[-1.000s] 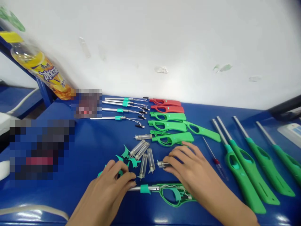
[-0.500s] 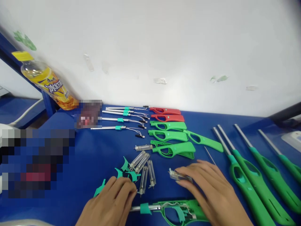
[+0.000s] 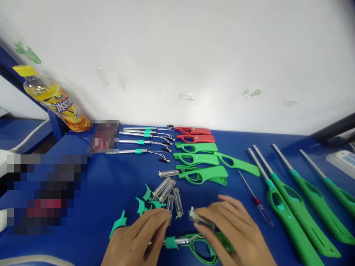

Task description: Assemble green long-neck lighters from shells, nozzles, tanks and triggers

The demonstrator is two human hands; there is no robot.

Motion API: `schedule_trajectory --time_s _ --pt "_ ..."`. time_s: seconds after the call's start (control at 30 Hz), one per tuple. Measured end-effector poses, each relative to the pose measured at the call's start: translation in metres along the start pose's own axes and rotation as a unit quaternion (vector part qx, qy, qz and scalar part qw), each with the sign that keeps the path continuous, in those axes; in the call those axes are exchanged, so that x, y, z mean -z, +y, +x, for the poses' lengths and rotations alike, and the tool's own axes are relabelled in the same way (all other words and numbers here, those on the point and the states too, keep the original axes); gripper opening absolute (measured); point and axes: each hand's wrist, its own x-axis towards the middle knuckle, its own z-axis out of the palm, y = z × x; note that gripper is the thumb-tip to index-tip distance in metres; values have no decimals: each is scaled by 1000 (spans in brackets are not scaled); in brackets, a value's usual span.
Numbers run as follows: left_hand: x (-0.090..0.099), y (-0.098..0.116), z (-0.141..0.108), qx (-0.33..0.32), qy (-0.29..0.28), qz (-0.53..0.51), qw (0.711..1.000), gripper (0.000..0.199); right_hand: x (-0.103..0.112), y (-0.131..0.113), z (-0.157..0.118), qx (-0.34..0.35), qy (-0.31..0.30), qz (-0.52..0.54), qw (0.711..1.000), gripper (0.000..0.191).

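Note:
My right hand (image 3: pixel 235 231) pinches a clear lighter fuel tank (image 3: pixel 203 221) by its sides, its white valve end facing left. Below the tank lies an opened green lighter shell (image 3: pixel 198 253), partly covered by that hand. A metal tube (image 3: pixel 182 241) with a teal collar (image 3: pixel 172 242) runs left from the shell. My left hand (image 3: pixel 138 236) is closed over the tube's far end, fingertips together; what they hold is hidden. Several clear fuel tanks (image 3: pixel 178 203) lie just beyond the hands. Teal triggers (image 3: pixel 119 223) are scattered beside my left hand.
Metal tubes with wires (image 3: pixel 130 151) lie in a row at the back, beside red shells (image 3: pixel 195 139) and green shells (image 3: pixel 205 173). A screwdriver (image 3: pixel 259 207) and several assembled green lighters (image 3: pixel 296 229) lie on the right. A drink bottle (image 3: pixel 59 101) leans at the back left.
My right hand has moved left with the fuel tank, over the shell. My left hand has shifted right along the tube. The screwdriver's handle has come into view.

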Motion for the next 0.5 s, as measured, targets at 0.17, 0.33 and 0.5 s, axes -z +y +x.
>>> schedule_trajectory --time_s 0.17,0.33,0.5 --pt "1 8 5 -9 -8 -44 999 24 -7 -5 -9 -6 -21 24 999 18" --pt "1 6 -2 -1 -36 -75 997 32 -10 -11 -7 1 -14 31 999 19" --pt "2 8 -2 -14 1 -64 998 33 -11 -14 -6 7 -13 37 999 18"
